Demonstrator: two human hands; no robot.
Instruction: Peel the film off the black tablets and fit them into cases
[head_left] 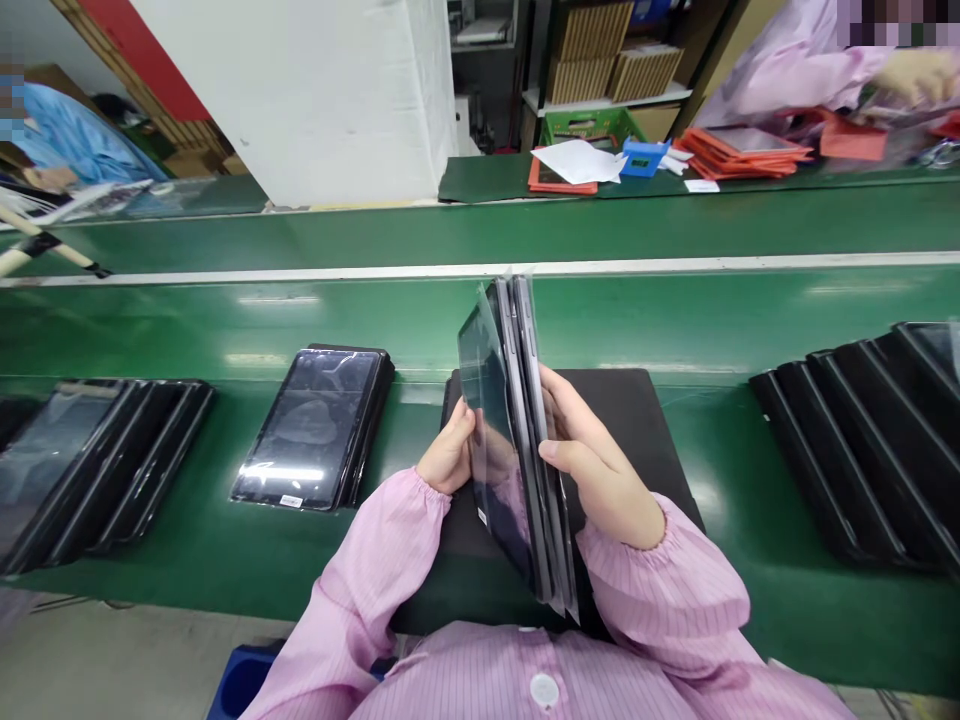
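Note:
I hold a small stack of dark tablets in clear plastic sleeves [525, 440] upright on edge over a black mat [637, 400]. My left hand [448, 455] grips the stack's left face, fingers curled on the front tablet's sleeve. My right hand [600, 470] clasps the right side, thumb pressed on the edge. Both sleeves are pink.
A stack of bagged tablets [319, 425] lies flat to the left. Rows of leaning tablets stand at far left [97, 460] and at right [862, 440]. The green conveyor belt [675, 310] runs across. Another person in pink [795, 70] works at far right among orange cases [742, 150]; a person in blue [82, 140] is at far left.

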